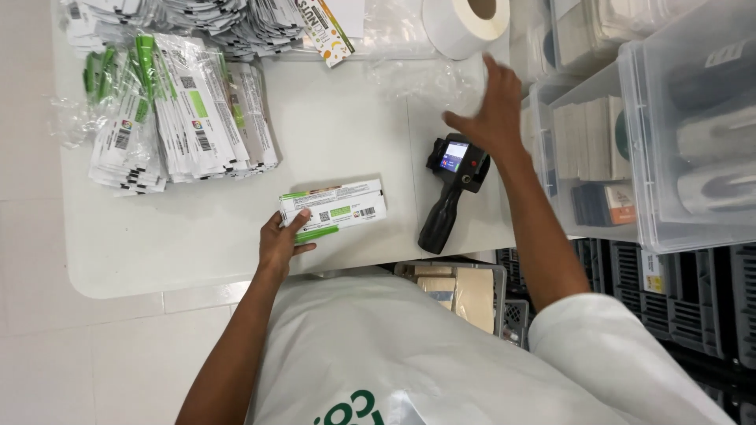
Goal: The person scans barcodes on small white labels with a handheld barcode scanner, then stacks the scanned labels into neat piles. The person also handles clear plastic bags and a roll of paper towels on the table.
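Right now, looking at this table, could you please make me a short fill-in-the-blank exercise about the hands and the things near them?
1. The left hand holds a white and ____ packet flat on the table.
2. The handheld device lying on the table is ____ in colour.
3. The right hand hovers open above the device, holding ____.
4. The roll of white tape lies at the table's ____ edge.

Missing words: green; black; nothing; far
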